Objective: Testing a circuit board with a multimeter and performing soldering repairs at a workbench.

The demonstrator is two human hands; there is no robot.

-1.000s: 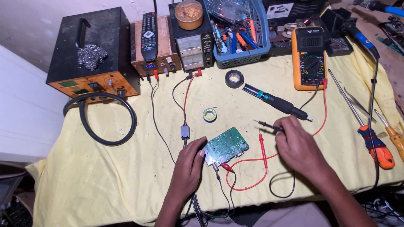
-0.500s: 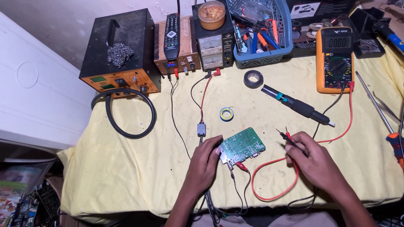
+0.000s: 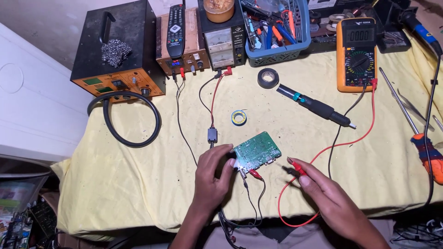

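Note:
A small green circuit board (image 3: pixel 256 150) lies on the yellow cloth (image 3: pixel 138 184) near the table's front edge. My left hand (image 3: pixel 213 174) pinches the board's left corner, where a small light glows. Red and black clip leads (image 3: pixel 253 174) hang from the board's near edge. My right hand (image 3: pixel 323 190) holds the red and black multimeter probes (image 3: pixel 293 168) together, their tips just right of the board and apart from it. Their wires run up to the orange multimeter (image 3: pixel 358 53).
A soldering iron handle (image 3: pixel 315 106), black tape roll (image 3: pixel 268 78) and small solder spool (image 3: pixel 238 117) lie behind the board. At the back stand an orange-fronted station (image 3: pixel 119 48) with a black hose, power supplies and a blue tool basket (image 3: pixel 275 27). Screwdrivers (image 3: pixel 423 143) lie right.
The view has shifted, so everything sits further right and lower. My right hand has drawn the probes back toward me, away from the board. My left hand stays on the board.

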